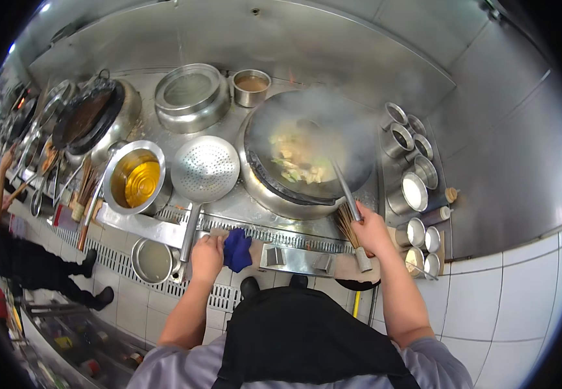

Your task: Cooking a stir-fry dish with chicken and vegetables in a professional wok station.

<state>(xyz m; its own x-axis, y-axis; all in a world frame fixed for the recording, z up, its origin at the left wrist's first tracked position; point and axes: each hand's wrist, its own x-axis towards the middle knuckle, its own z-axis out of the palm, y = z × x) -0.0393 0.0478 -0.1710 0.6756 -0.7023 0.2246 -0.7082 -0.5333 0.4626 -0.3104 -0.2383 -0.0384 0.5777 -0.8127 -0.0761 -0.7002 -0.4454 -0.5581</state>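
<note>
My right hand (371, 229) grips the metal handle of a cooking utensil (344, 184), whose far end is hidden by steam over the wok. Pale pieces of food with some green (302, 163) lie in the large steaming wok (329, 189). My left hand (208, 257) rests at the front edge of the range, its fingers bent, beside a dark blue cloth (237, 249); whether it holds anything is unclear. Just left of it is the handle of a round perforated strainer (205, 167), which lies face up on the steel range. A bamboo wok brush (354, 233) lies beneath my right hand.
Left of the strainer stands a metal pot of yellow oil (142, 185). Behind are a lidded pot (191, 102) and a small pot of brown liquid (251, 85). Several metal seasoning containers (413, 190) line the right side. Another wok (86, 116) and a co-worker (18, 253) are at left.
</note>
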